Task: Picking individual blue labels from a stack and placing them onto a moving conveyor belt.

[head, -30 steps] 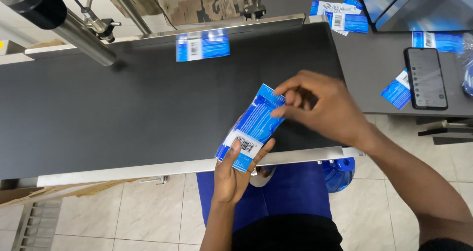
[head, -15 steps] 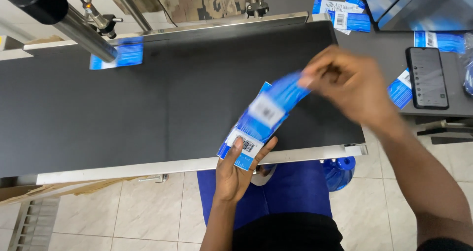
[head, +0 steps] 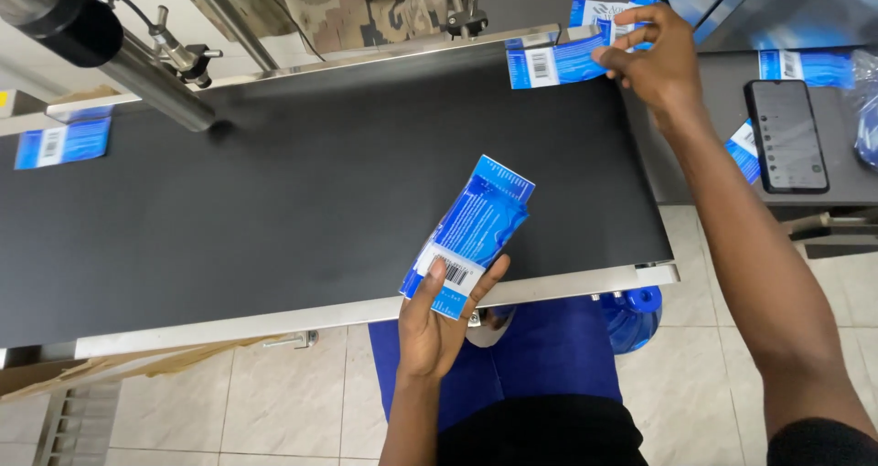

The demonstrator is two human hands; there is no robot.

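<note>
Reaching to the far right corner of the black conveyor belt [head: 302,201], the right hand [head: 657,64] pinches one blue label [head: 558,64] by its right end, and the fingers cover that end, so the grip itself is hard to read. The label lies flat on the belt against the far steel rail. The left hand [head: 437,324] is clasped around the near end of a stack of blue labels [head: 468,235] over the belt's near edge; how many sheets it holds cannot be told.

Another blue label [head: 62,142] sits at the belt's far left, partly cut off by the frame edge. Right of the belt, a dark phone [head: 785,135] lies on a grey table [head: 695,137] among loose labels (some hidden under the forearm). A metal roller [head: 137,68] crosses above the belt's left corner.
</note>
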